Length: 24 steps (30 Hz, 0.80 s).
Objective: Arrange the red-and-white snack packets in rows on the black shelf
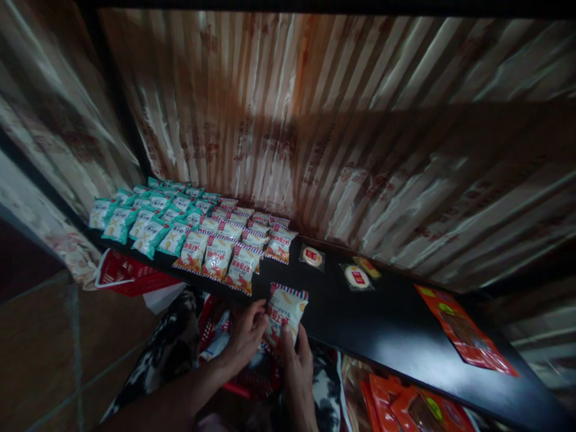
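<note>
My left hand (245, 333) and my right hand (297, 357) both grip a white snack packet (285, 309) with red and blue edging, held at the front edge of a black shelf (387, 330). On the shelf to the left lie several rows of matching white-and-orange packets (234, 249), and beyond them several teal packets (148, 219). The held packet sits just right of the front row.
Two round wrapped snacks (312, 257) (357, 277) and a small yellow one (369, 267) lie mid-shelf. A long orange packet (465, 333) lies at the right. A red basket (128, 275) sits below left, orange packets (414, 408) below right. A striped wall (315, 120) backs the shelf.
</note>
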Each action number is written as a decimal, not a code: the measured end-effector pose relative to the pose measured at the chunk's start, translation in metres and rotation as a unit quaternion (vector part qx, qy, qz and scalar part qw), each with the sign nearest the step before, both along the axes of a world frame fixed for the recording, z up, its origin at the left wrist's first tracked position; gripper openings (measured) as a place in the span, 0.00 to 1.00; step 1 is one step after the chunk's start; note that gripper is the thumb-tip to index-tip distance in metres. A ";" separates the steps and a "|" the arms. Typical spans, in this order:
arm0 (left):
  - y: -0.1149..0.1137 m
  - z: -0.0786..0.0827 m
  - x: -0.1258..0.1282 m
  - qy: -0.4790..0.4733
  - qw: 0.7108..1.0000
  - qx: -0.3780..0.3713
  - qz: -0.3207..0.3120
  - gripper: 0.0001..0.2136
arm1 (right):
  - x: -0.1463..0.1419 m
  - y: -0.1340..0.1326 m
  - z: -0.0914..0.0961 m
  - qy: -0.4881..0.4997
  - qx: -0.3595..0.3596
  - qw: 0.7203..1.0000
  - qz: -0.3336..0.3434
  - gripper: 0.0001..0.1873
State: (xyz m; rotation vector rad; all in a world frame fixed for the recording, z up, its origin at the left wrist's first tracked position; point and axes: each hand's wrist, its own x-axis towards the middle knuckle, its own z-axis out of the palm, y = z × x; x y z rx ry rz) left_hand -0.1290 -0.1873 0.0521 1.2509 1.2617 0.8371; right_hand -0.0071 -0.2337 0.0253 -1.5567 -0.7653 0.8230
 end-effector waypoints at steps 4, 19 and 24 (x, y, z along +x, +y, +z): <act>0.007 -0.007 -0.002 -0.029 1.000 -0.002 0.009 0.20 | -0.002 0.002 0.005 0.064 -0.014 0.998 0.023 0.34; 0.024 0.011 -0.001 -0.180 0.980 -0.076 -0.038 0.24 | -0.004 0.018 0.011 0.191 0.003 0.976 0.104 0.29; 0.026 0.000 0.003 -0.154 0.987 -0.042 -0.003 0.23 | -0.004 0.018 0.012 0.185 -0.013 0.979 0.090 0.30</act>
